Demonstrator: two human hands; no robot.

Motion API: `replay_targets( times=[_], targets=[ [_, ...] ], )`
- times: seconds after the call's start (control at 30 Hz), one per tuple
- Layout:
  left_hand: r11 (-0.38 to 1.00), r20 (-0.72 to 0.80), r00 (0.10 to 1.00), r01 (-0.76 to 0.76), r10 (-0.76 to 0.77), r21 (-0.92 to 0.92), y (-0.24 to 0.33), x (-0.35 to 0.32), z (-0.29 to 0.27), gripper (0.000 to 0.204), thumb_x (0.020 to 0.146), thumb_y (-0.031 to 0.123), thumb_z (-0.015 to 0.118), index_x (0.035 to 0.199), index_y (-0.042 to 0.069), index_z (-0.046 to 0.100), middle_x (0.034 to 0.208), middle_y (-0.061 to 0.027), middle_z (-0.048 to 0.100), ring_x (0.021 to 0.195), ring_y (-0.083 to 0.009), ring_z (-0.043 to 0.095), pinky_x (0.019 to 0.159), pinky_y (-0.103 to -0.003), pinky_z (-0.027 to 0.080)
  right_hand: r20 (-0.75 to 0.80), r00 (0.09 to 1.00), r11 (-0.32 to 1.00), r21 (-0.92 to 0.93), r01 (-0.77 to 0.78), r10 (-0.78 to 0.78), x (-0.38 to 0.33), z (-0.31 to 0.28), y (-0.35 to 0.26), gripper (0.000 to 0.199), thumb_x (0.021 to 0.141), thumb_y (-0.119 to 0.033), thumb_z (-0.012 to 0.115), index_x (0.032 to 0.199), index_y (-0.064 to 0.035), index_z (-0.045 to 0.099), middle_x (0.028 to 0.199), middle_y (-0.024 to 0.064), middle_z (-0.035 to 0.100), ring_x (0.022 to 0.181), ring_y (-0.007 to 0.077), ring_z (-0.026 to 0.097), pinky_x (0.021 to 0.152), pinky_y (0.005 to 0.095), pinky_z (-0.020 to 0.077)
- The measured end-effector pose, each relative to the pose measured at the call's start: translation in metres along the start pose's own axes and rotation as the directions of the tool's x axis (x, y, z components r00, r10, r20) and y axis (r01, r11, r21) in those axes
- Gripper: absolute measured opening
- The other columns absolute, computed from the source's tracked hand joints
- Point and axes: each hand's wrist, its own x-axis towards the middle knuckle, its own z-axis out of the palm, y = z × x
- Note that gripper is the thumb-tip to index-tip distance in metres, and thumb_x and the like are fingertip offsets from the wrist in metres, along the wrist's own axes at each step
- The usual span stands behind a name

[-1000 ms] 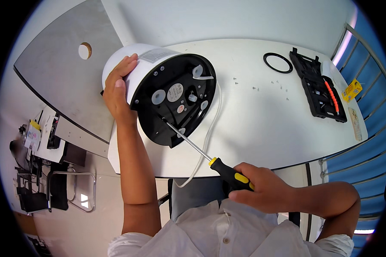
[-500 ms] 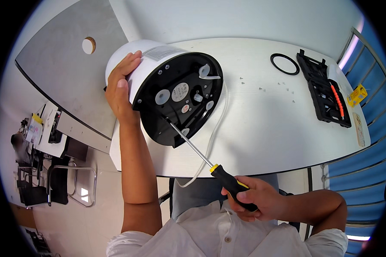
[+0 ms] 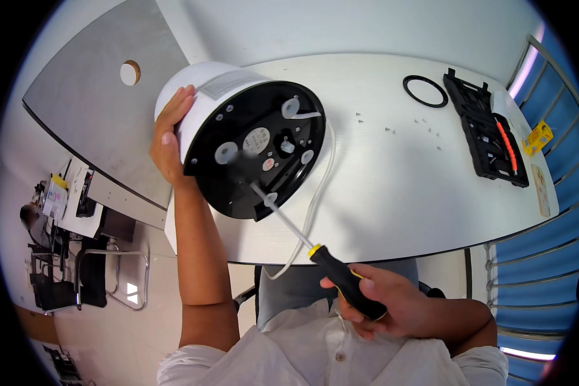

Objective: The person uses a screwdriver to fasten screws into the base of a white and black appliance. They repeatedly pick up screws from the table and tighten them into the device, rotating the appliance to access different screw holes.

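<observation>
A rounded white appliance [image 3: 202, 90] lies tipped on the table, its black underside [image 3: 231, 196] turned toward me. Feet, screw holes and round labels show on that underside. My left hand [image 3: 172, 138] grips the appliance's left side, fingers along the white shell and thumb near the rim. In my right hand [image 3: 383, 299] is a screwdriver [image 3: 347, 280] with a black and yellow handle, held low in front of my shirt. Its metal shaft points up and left into the underside; a blurred patch hides what lies around its tip. A white power cord [image 3: 316, 199] hangs from the appliance over the table's front edge.
Several small screws [image 3: 392, 131] lie scattered on the white table [image 3: 392, 199]. Farther right are a black ring [image 3: 425, 91], an open black tool case [image 3: 489, 151] with an orange flexible shaft [image 3: 505, 145], and a yellow box [image 3: 538, 137]. Metal railings stand beyond the right edge.
The appliance has shifted slightly left with my left hand on it. My right hand and the screwdriver have moved a little left too, the shaft still pointing at the underside.
</observation>
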Motion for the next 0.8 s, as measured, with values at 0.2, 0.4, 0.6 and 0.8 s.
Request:
replay_targets(
  times=[0.2,0.4,0.6,0.8],
  targets=[
    [0.985,-0.006,0.998,0.061,-0.063,-0.163,0.000,-0.007,-0.004,0.056,0.090,0.036,0.030,0.108,-0.007,0.061,0.119,-0.0234,0.057,0.118,-0.0340,0.049,0.104,-0.044,0.032,-0.159,0.986,0.931,-0.366,-0.018,-0.043,-0.007,0.003,-0.004,0.057,0.086,-0.030,0.059,0.130,-0.0035,0.033,0.076,0.0067,0.050,0.054,0.0109,0.047,0.056,0.0259,0.0453],
    [0.955,0.036,0.991,0.135,-0.130,-0.263,0.005,-0.012,-0.011,0.055,0.091,0.038,0.034,0.113,-0.007,0.056,0.125,-0.0237,0.052,0.120,-0.0331,0.047,0.105,-0.045,0.034,-0.290,0.936,0.865,-0.501,0.030,-0.201,-0.026,-0.024,0.010,0.052,0.080,-0.014,0.059,0.126,-0.0027,0.038,0.079,0.0050,0.051,0.061,0.0099,0.051,0.063,0.0267,0.0478],
    [0.990,0.205,0.977,0.032,-0.061,0.140,0.023,0.010,-0.021,0.051,0.088,0.035,0.037,0.111,-0.003,0.061,0.122,-0.0192,0.057,0.124,-0.0333,0.045,0.108,-0.044,0.026,-0.314,0.762,0.686,-0.692,0.224,-0.566,-0.054,-0.061,0.015,0.053,0.077,-0.014,0.064,0.122,-0.0017,0.041,0.081,0.0053,0.053,0.063,0.0094,0.052,0.066,0.0267,0.0481],
    [0.961,0.315,0.908,0.252,-0.275,0.114,0.036,0.021,-0.015,0.053,0.090,0.039,0.037,0.115,-0.002,0.060,0.126,-0.0170,0.054,0.126,-0.0306,0.043,0.108,-0.040,0.025,-0.334,0.495,0.532,-0.777,0.337,-0.802,-0.082,-0.079,-0.013,0.044,0.080,-0.006,0.060,0.120,0.0003,0.042,0.082,0.0017,0.052,0.069,0.0062,0.049,0.063,0.0206,0.0428]
  ],
)
